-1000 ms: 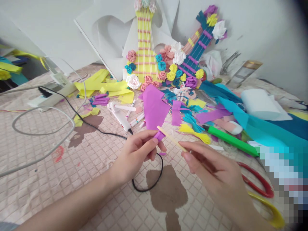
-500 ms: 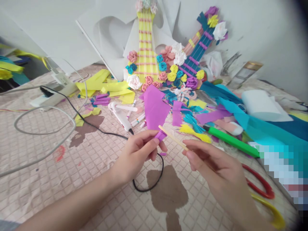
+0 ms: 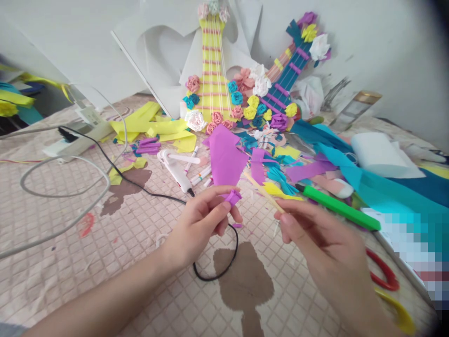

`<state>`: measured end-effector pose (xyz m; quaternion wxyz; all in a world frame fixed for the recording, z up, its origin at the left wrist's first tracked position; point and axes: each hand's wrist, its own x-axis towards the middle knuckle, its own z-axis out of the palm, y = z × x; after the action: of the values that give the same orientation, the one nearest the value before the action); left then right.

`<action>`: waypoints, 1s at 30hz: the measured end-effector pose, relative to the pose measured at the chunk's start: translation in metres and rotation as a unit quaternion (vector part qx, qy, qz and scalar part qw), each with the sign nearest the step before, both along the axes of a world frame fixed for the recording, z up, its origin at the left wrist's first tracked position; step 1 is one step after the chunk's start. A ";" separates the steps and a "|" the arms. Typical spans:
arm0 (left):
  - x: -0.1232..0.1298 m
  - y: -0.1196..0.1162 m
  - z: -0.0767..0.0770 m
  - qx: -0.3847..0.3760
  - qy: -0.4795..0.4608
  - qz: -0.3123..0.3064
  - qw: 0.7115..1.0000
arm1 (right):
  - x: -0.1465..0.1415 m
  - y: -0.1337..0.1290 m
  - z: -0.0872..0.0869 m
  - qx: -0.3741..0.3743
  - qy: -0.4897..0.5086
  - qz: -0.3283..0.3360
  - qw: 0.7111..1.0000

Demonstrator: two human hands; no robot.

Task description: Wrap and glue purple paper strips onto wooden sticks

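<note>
Between the thumb and fingers of my left hand [image 3: 206, 217] is a small folded piece of purple paper [image 3: 233, 197]. My right hand [image 3: 315, 243] pinches a thin pale wooden stick [image 3: 261, 189], which points up and to the left. The stick's tip is apart from the purple piece. Just behind my left hand lies a larger purple paper sheet [image 3: 226, 157], and a white glue gun [image 3: 177, 173] rests to its left. A green cutter [image 3: 340, 207] lies behind my right hand.
Two guitar-shaped decorations, one yellow [image 3: 212, 70] and one blue [image 3: 289, 77], lean at the back. A power strip [image 3: 77, 140] with cables is on the left. On the right are a white roll [image 3: 377, 152], teal paper [image 3: 379, 187] and red-handled scissors [image 3: 387, 271].
My right hand has moved right with the stick, whose tip has come away from the small purple piece. My left hand has barely moved.
</note>
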<state>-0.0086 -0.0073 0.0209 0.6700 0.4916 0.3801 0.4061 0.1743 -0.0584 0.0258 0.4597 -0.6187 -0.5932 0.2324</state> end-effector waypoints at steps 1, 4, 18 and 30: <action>0.000 0.000 0.000 -0.001 0.001 0.001 1.000 | 0.000 0.000 0.000 0.006 -0.007 0.005 1.000; 0.001 0.000 0.002 -0.007 0.006 0.010 1.000 | 0.000 -0.002 0.002 0.037 -0.027 0.003 0.999; -0.001 0.001 0.004 -0.026 -0.006 0.028 0.999 | 0.004 0.002 0.006 0.062 -0.087 0.061 0.992; -0.002 -0.001 0.004 -0.007 -0.015 0.033 0.999 | 0.005 0.001 0.006 -0.003 0.004 0.039 0.999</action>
<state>-0.0107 -0.0080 0.0252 0.6653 0.4679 0.3885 0.4331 0.1789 -0.0574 0.0315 0.4509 -0.5956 -0.6142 0.2543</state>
